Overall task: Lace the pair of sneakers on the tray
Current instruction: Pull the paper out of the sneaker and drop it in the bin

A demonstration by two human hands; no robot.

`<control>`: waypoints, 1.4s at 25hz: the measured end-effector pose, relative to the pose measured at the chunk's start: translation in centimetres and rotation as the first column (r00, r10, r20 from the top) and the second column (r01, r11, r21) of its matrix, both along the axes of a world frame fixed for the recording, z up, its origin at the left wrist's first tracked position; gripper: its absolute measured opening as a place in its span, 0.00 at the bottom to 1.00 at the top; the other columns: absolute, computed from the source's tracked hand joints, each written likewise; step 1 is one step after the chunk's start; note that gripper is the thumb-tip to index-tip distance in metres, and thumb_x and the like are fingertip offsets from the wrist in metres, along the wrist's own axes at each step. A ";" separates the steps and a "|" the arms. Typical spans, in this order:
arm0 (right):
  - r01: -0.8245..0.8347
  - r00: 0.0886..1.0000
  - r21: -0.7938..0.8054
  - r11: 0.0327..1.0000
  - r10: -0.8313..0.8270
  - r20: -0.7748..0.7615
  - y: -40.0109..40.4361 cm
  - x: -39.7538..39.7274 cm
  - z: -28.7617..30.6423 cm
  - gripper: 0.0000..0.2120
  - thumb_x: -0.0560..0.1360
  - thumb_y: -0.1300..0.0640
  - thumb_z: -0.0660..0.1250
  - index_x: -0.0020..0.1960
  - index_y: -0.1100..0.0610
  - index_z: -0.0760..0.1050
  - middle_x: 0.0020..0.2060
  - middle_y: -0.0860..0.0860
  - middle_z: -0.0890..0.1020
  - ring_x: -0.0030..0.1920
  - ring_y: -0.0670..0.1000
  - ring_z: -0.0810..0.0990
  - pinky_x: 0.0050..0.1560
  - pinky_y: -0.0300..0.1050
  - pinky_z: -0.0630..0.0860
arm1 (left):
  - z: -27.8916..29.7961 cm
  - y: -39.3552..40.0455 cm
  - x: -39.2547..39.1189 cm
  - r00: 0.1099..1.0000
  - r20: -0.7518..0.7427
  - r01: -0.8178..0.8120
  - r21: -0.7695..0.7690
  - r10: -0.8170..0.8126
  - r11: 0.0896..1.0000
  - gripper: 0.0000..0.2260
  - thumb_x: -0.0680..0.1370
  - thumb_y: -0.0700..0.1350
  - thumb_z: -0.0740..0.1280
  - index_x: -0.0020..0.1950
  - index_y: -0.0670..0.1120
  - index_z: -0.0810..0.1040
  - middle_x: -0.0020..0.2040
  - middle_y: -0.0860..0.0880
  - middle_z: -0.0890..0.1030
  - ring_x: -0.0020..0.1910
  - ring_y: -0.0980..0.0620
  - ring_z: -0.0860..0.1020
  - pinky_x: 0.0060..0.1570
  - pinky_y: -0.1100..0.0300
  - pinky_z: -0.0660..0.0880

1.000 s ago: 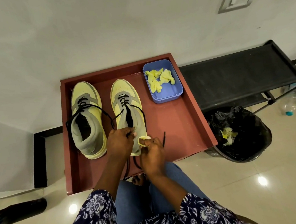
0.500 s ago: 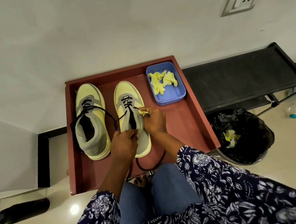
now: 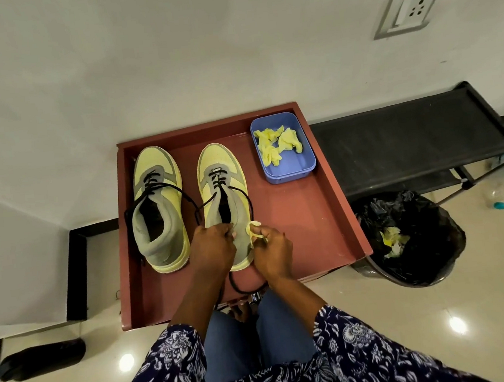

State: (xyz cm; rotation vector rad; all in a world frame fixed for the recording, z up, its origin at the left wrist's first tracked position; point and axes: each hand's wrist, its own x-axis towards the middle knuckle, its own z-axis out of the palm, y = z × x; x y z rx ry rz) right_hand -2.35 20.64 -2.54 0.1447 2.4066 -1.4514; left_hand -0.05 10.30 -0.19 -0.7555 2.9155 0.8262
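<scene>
Two yellow-and-grey sneakers side by side on a reddish-brown tray, toes toward the wall. Left sneaker partly laced with a black lace, loose ends looping out to both sides. Right sneaker laced only through the lower eyelets, its black lace running back along both sides of the collar and trailing in a loop off the heel onto the tray near the front edge.

Left hand curled at the heel collar of the right sneaker, fingers closed on what looks like the lace and the collar edge; hard to tell exactly which, since the knuckles hide the fingertips. Right hand just beside it, at the outer side of the same sneaker's heel, fingers and thumb pinching a small crumpled yellow paper wad.

Blue tub in the far right corner of the tray, holding several more crumpled yellow wads. Black low bench to the right of the tray against the wall. Bin with a black liner beside the tray's right front corner, yellow scraps inside. White wall socket high on the right. Blue jeans and a dark floral sleeve at the bottom.
</scene>
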 end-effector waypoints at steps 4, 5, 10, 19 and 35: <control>-0.048 0.998 -0.033 0.998 0.049 0.029 0.0 1.4 -0.1 0.15 0.73 0.70 0.62 0.57 0.61 0.79 0.56 0.56 0.81 0.56 0.53 0.79 0.50 0.26 0.65 | 0.2 -0.8 1.0 1.000 -0.014 0.022 -0.045 -0.023 0.999 0.13 0.76 0.39 0.62 0.60 0.43 0.78 0.49 0.38 0.82 0.52 0.39 0.74 0.44 0.53 0.71; -0.050 0.997 -0.057 0.997 0.053 0.053 -0.1 1.4 -0.1 0.15 0.73 0.70 0.62 0.57 0.61 0.79 0.55 0.55 0.82 0.55 0.51 0.79 0.50 0.26 0.66 | 0.3 -1.0 1.3 0.999 -0.021 0.024 -0.037 -0.025 0.999 0.13 0.76 0.39 0.63 0.60 0.43 0.78 0.49 0.38 0.82 0.52 0.39 0.75 0.44 0.53 0.71; 0.058 0.991 -0.209 0.976 -0.031 0.128 0.5 -0.7 0.2 0.15 0.72 0.69 0.63 0.54 0.59 0.80 0.52 0.52 0.83 0.49 0.44 0.78 0.51 0.33 0.73 | 0.6 -1.9 2.4 0.998 -0.019 0.060 0.003 -0.060 0.998 0.11 0.76 0.39 0.65 0.57 0.40 0.80 0.46 0.39 0.83 0.49 0.39 0.76 0.47 0.53 0.71; 0.027 0.999 -0.102 0.994 -0.023 0.041 -1.8 -8.5 0.2 0.14 0.74 0.65 0.61 0.57 0.58 0.79 0.55 0.54 0.82 0.56 0.52 0.79 0.60 0.43 0.74 | 1.0 -0.2 1.0 0.983 -0.183 -0.047 -0.075 0.032 0.996 0.11 0.70 0.39 0.70 0.49 0.36 0.78 0.56 0.35 0.74 0.53 0.34 0.73 0.53 0.46 0.71; 0.157 0.960 -0.276 0.948 -0.081 0.268 -2.7 -3.0 -3.3 0.15 0.73 0.66 0.64 0.59 0.59 0.78 0.56 0.53 0.82 0.55 0.51 0.80 0.61 0.50 0.76 | -0.7 -2.2 -1.7 0.984 -0.151 0.083 -0.050 -0.090 0.995 0.23 0.75 0.31 0.55 0.68 0.45 0.71 0.72 0.41 0.66 0.71 0.40 0.64 0.64 0.46 0.69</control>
